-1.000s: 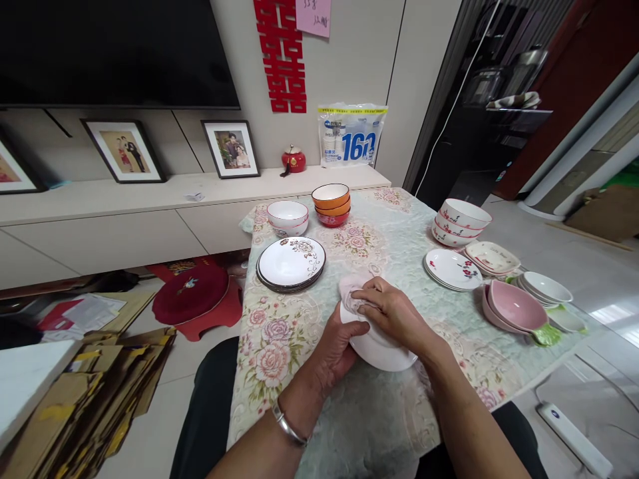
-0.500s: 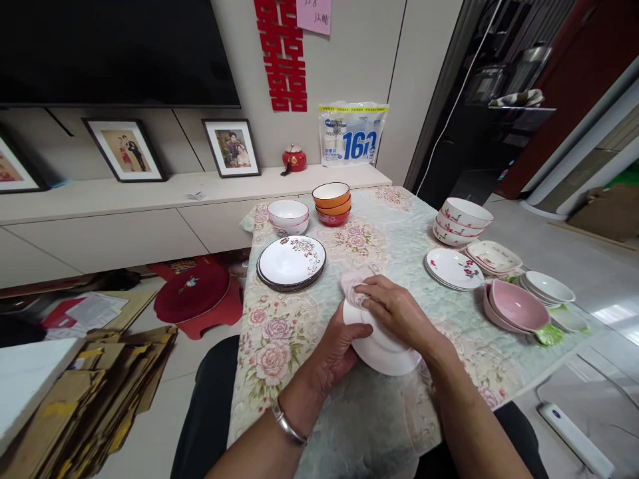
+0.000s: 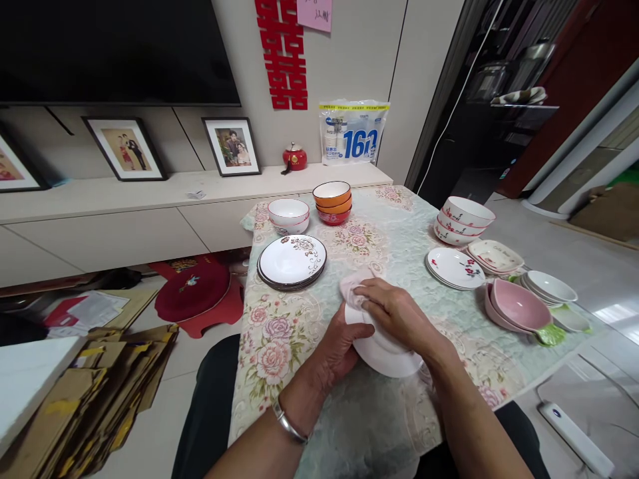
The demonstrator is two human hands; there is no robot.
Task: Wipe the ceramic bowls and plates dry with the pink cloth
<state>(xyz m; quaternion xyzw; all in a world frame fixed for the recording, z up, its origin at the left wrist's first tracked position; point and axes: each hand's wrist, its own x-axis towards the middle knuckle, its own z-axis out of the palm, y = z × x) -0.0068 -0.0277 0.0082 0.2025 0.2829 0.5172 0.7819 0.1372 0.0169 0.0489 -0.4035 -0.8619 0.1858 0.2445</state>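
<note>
A white plate (image 3: 392,359) is held tilted over the near part of the table. My left hand (image 3: 344,339) grips its left edge, thumb on the upper face and fingers beneath. My right hand (image 3: 392,309) is closed on a pale pink cloth (image 3: 355,283), pressed against the plate's far rim. Part of the plate is hidden under the right hand. Ahead and to the left of my hands lies a stack of white plates with brown flowers and dark rims (image 3: 292,261).
White bowls (image 3: 288,213) and orange and red bowls (image 3: 333,199) stand farther back. On the right are stacked floral bowls (image 3: 462,219), small plates (image 3: 454,268), rectangular dishes (image 3: 494,256) and pink bowls (image 3: 519,305). A floral cloth (image 3: 279,332) covers the table. A red stool (image 3: 197,296) stands left.
Both hands stay almost in place on the plate and cloth. The right hand with the cloth has shifted very slightly along the rim; the view has moved a little.
</note>
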